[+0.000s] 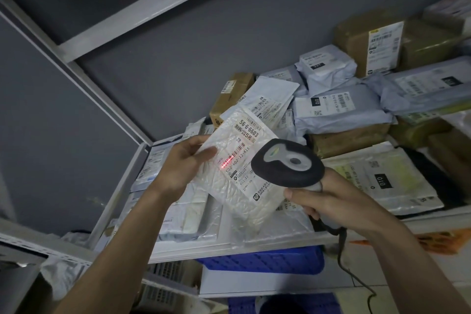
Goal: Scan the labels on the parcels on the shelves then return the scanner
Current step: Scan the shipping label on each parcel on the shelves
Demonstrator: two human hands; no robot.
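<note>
My left hand (183, 163) holds a white bubble-wrap parcel (234, 186) tilted above the shelf, thumb across its front edge. Its white label (244, 145) faces up, and a red scan line (226, 162) glows across the barcode. My right hand (328, 201) grips the handle of a black and grey barcode scanner (288, 164), whose head points at the label from the right, a short way off it. The scanner's dark cable (341, 250) hangs down below my right wrist.
A white metal shelf (204, 250) carries many parcels: grey poly bags (339, 107), brown cartons (369, 41), flat bubble mailers (382, 181). A slanted shelf post (112, 109) runs at left. Blue plastic crates (262, 260) sit below the shelf. The wall behind is grey.
</note>
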